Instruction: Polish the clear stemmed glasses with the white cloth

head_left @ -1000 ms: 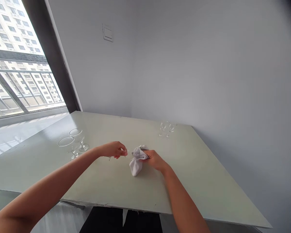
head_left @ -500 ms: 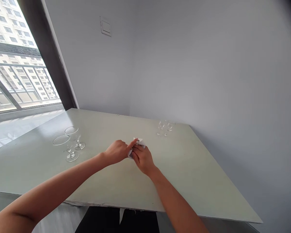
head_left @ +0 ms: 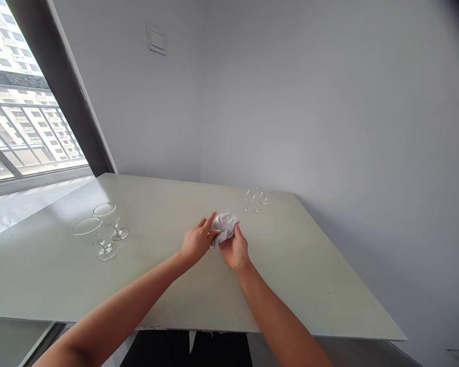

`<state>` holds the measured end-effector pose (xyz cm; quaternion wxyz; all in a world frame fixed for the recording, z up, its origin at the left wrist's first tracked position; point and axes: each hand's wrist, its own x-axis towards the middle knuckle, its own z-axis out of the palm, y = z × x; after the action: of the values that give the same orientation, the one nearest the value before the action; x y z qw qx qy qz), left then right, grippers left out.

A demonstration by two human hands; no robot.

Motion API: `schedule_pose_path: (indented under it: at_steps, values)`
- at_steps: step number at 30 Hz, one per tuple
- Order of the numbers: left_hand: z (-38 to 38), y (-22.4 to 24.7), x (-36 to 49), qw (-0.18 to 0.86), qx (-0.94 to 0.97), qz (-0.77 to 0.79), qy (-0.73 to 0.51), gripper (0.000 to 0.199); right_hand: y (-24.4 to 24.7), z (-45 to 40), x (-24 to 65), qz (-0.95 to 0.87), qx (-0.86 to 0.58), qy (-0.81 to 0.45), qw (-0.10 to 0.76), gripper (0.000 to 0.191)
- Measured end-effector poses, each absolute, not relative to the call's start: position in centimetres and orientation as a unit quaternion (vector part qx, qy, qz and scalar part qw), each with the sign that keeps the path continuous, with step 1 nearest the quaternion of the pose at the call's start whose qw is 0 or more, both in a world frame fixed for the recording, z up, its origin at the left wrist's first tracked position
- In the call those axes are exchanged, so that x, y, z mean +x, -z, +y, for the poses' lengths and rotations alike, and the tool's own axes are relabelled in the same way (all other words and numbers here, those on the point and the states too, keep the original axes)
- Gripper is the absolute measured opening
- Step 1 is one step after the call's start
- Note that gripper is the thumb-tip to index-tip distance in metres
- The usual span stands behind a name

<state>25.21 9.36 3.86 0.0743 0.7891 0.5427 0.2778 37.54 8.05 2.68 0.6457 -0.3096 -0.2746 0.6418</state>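
Over the middle of the pale table, my left hand (head_left: pixel 197 241) and my right hand (head_left: pixel 235 248) meet around a white cloth (head_left: pixel 223 235). A clear glass (head_left: pixel 226 219) shows within the cloth, its round rim facing up; its lower part is hidden by cloth and fingers. My left fingers press on the glass's left side. My right hand wraps the cloth from the right and below, thumb on its right edge.
Two large stemmed glasses, a nearer one (head_left: pixel 107 251) and a farther one (head_left: pixel 120 233), stand on the left of the table (head_left: pixel 156 306). Small stemmed glasses (head_left: pixel 262 198) stand near the back wall. A window (head_left: pixel 26 112) is at the left.
Both hands have turned and moved slightly apart. The cloth and the glass's round rim now show between them, where before only bits of cloth showed. The view has shifted slightly.
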Motion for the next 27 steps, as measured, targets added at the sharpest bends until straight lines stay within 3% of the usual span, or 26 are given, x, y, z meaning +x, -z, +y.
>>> schedule_pose_path:
  at_steps: [3,5,8,13,17,20,24,27]
  values:
    - [9.3,-3.0,27.0,0.035,0.768,0.541,-0.342,0.047,-2.3,7.3,36.8,-0.325,-0.322,-0.634,0.623,0.045]
    - [9.0,-2.9,27.8,0.068,0.757,0.541,-0.360,0.053,-2.0,7.3,36.9,-0.343,-0.324,-0.634,0.613,0.043]
    - [8.7,-3.8,27.8,0.243,0.740,0.525,-0.344,0.064,-1.7,7.7,37.4,-0.316,-0.332,-0.661,0.593,0.044]
    - [9.6,-6.4,25.9,0.576,0.582,0.430,-0.381,0.061,-1.8,8.1,37.9,-0.261,-0.289,-0.755,0.528,0.043]
    - [10.7,-6.4,24.6,0.663,0.522,0.393,-0.366,0.063,-2.0,7.8,37.6,-0.296,-0.295,-0.771,0.481,0.042]
    - [11.3,-5.1,24.3,0.630,0.489,0.453,-0.397,0.058,-1.6,7.8,37.5,-0.383,-0.378,-0.689,0.486,0.044]
    - [12.0,-3.3,23.9,0.627,0.419,0.478,-0.450,0.050,-0.7,7.5,37.6,-0.599,-0.471,-0.436,0.479,0.042]
    - [12.5,-2.3,23.3,0.660,0.364,0.454,-0.475,0.046,-0.5,6.9,37.7,-0.755,-0.437,-0.260,0.415,0.038]
